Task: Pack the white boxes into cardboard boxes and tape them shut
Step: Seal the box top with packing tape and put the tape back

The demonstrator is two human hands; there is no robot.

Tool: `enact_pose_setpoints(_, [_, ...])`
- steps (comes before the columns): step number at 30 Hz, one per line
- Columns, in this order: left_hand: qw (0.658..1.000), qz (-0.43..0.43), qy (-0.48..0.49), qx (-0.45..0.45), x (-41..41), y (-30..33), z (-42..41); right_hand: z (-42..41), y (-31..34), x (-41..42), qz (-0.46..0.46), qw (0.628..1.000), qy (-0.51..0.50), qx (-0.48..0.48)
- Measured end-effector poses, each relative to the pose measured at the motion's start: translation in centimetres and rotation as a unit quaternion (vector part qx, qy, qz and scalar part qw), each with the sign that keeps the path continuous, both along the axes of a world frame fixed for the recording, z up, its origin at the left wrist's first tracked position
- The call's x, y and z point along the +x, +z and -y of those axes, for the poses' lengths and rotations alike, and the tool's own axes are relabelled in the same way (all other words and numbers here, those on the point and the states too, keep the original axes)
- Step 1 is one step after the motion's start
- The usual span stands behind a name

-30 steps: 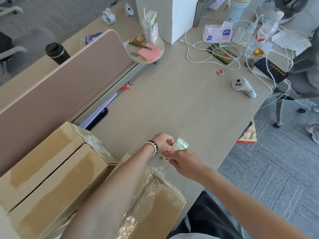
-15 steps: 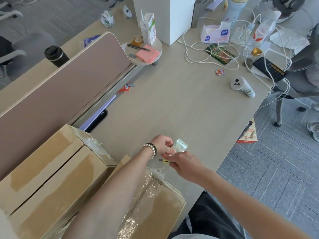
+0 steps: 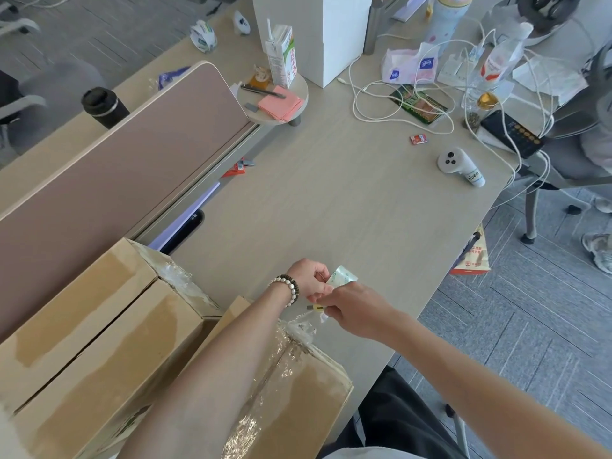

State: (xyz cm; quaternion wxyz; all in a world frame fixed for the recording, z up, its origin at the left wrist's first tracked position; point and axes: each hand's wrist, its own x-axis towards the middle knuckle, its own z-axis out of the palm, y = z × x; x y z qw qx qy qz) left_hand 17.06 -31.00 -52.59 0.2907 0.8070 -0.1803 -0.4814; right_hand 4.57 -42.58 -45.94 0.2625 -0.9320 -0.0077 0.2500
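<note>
Both hands meet over the desk [image 3: 331, 200] near its front edge, just past the far end of the nearer cardboard box [image 3: 298, 392]. Between them is a roll of clear tape [image 3: 344, 276], its strip running down to the crinkled tape on that box's end. The left hand [image 3: 309, 279], a bead bracelet [image 3: 289, 288] at its wrist, has its fingers curled around the roll. The right hand [image 3: 356, 309] is closed on a small yellow cutter [image 3: 316, 307] right beside the strip. The nearer box has its flaps closed and taped along the seam; what it holds is hidden. A second cardboard box [image 3: 86, 319] sits beside it toward the desk's left edge, flaps shut, against the pink divider [image 3: 116, 167].
</note>
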Motion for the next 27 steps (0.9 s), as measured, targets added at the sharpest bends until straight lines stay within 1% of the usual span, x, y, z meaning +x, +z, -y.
enact_pose_setpoints(6, [1.0, 0.014, -0.01, 0.004, 0.1, -0.2, 0.0, -1.7, -0.1, 0.7, -0.02, 1.0, 0.005, -0.007])
enact_pose_setpoints(12, [1.0, 0.015, 0.007, -0.017, -0.2, -0.1, 0.2, 0.7, 0.8, -1.0, -0.023, 1.0, 0.009, -0.009])
enact_pose_setpoints(19, [0.998, -0.024, 0.039, -0.03, -0.3, 0.3, 1.2, 0.9, -0.1, -2.8, -0.039, 0.999, -0.018, -0.006])
enact_pose_setpoints(22, [0.998, -0.034, 0.037, -0.028, -0.1, 0.4, 1.1, 1.3, -0.9, -2.9, -0.055, 0.997, -0.058, -0.007])
enact_pose_setpoints(24, [0.999, -0.037, 0.029, -0.024, 0.0, 0.4, 1.0, 2.2, -1.0, -2.7, -0.072, 0.994, -0.079, 0.005])
enact_pose_setpoints(27, [0.998, -0.047, 0.027, -0.015, 0.1, 0.4, 0.9, 4.7, -0.4, -2.1, -0.091, 0.989, -0.105, 0.059])
